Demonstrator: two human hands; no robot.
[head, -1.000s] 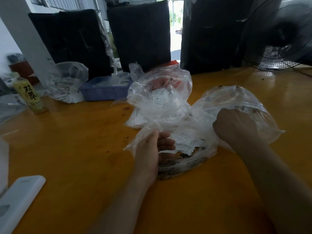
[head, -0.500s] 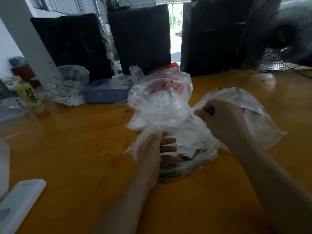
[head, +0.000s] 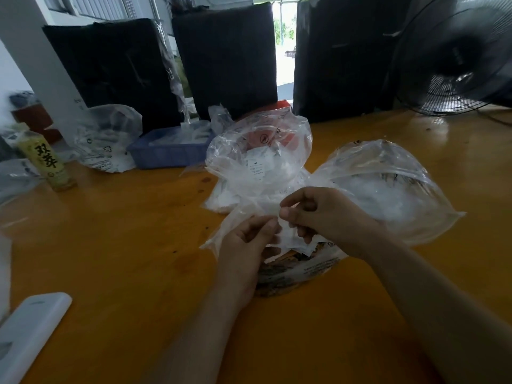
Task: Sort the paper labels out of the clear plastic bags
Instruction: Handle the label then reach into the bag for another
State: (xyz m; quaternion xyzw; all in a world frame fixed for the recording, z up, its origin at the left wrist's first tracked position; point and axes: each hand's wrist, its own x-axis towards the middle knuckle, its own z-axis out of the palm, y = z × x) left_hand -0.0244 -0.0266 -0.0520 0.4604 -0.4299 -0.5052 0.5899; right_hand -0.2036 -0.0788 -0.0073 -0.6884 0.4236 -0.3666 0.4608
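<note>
A heap of clear plastic bags lies in the middle of the orange table (head: pixel 116 259). My left hand (head: pixel 243 250) grips a small clear bag (head: pixel 221 236) at the front of the heap. My right hand (head: pixel 324 217) meets it from the right and pinches the same bag's top edge between thumb and forefinger. Under both hands lie several white paper labels (head: pixel 299 245) on a printed bag. A puffed clear bag (head: pixel 257 153) with a white label inside stands behind. Another big clear bag (head: pixel 388 187) lies to the right, behind my right hand.
A blue tray (head: pixel 169 151) with white pieces sits at the back left, beside another filled clear bag (head: pixel 108 137). A yellow drink bottle (head: pixel 45 159) stands far left. A white flat device (head: pixel 27 333) lies near the front left edge. A black fan (head: pixel 457 56) stands back right.
My right hand has come off the big bag on the right and moved left to join my left hand at the small bag. My left hand stayed in place.
</note>
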